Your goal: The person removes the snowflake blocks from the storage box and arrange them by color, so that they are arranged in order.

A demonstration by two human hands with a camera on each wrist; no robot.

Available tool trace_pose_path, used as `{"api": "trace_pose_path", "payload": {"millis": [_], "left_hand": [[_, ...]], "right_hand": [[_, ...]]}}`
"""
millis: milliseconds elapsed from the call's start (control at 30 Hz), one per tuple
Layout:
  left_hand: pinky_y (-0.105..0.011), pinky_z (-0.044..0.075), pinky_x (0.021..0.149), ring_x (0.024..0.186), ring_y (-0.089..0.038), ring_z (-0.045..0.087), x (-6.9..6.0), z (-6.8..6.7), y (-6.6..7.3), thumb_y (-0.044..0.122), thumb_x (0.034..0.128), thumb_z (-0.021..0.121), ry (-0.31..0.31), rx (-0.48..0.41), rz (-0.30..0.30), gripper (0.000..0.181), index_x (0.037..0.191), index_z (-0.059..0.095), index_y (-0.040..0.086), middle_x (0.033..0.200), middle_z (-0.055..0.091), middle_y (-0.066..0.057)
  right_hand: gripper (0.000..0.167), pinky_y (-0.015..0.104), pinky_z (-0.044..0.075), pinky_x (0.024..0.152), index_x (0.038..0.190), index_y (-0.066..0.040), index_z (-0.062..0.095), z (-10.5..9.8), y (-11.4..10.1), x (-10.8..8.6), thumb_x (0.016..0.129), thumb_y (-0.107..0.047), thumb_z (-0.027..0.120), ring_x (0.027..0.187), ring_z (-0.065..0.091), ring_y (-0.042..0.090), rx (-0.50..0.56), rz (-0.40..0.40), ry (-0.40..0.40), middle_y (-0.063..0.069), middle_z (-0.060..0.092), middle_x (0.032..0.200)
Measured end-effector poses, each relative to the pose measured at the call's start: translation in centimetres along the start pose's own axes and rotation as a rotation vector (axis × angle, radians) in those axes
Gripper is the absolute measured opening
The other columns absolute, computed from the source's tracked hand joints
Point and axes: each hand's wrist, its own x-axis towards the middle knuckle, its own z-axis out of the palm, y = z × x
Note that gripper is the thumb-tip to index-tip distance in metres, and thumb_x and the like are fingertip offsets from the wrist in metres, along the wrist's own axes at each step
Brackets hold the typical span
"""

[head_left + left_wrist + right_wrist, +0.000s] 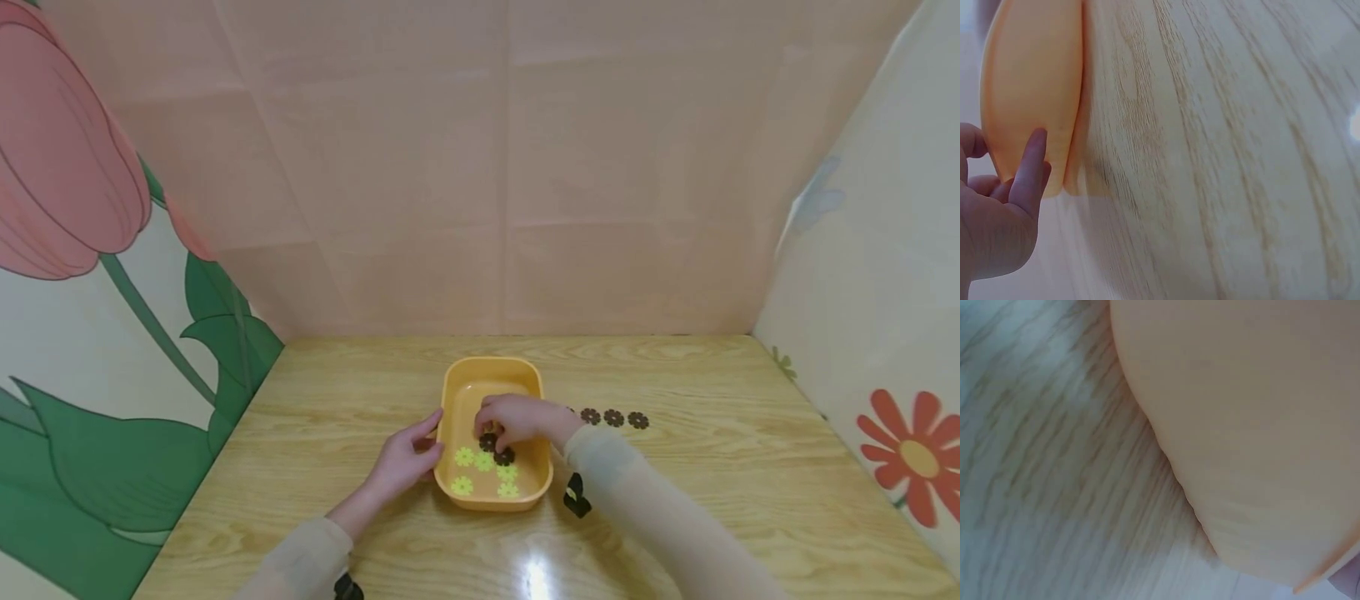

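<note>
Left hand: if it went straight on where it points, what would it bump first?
Probably the orange tub's side wall; the left hand seems to touch it.

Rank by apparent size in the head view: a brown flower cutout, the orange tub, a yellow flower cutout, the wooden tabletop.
1. Wooden tabletop
2. Orange tub
Unranked, smallest: brown flower cutout and yellow flower cutout, which look alike in size.
</note>
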Motion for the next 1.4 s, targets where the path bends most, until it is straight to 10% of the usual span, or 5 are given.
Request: {"api": "trace_pose_path", "payload": {"millis": [467, 1400], "left_hand": [[-0.04, 0.063, 0.067, 0.106, -0.045, 0.06, -0.8, 0.2, 1.9, -0.004, 0.0939, 0.057, -0.004, -0.02, 0.024, 0.055, 0.146, 0.04, -0.005, 0.141, 0.045, -0.034], [-0.034, 0.063, 0.068, 0.105, -0.032, 0.063, -0.2, 0.1, 0.6, 0.001, 0.0946, 0.061, 0.003, 0.0, 0.001, 0.057, 0.148, 0.042, 0.002, 0.143, 0.047, -0.028]], "right_hand": [[0.029, 0.02, 0.048, 0.072, 0.102, -0.017, 0.066, 1.0, 0.4, 0.8, 0.079, -0.011, 0.083, 0.08, 0.052, 0.01, 0.041, 0.005, 0.042, -0.005, 0.055, 0.094], [0.01, 0.02, 0.053, 0.061, 0.098, -0.019, 0.064, 1.1, 0.2, 0.7, 0.093, -0.012, 0.069, 0.067, 0.058, 0.004, 0.173, 0.023, 0.103, -0.009, 0.063, 0.079]]}}
